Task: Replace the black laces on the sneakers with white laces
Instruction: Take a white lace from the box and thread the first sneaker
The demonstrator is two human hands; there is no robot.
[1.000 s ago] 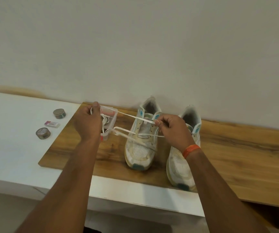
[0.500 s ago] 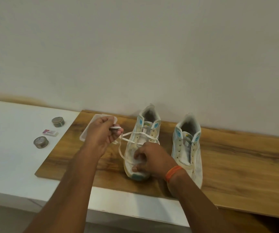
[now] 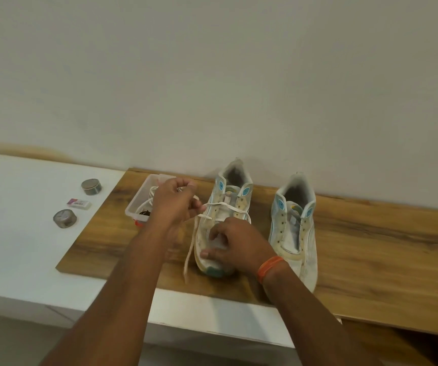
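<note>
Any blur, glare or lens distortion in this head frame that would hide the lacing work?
Head view: soft, even light with no glare; the wooden board bows at the edges from the wide-angle lens; the left hand and the dangling white lace are slightly smeared; the right hand hides the toe of the left sneaker; the right sneaker is sharp, its eyelets empty.

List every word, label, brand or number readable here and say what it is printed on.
Small white packet on the white counter: printed dark lettering, too blurred to read.
Two round tins: no legible text.
Sneakers: blue emblems only, no readable words.
Nothing else carries text.
</note>
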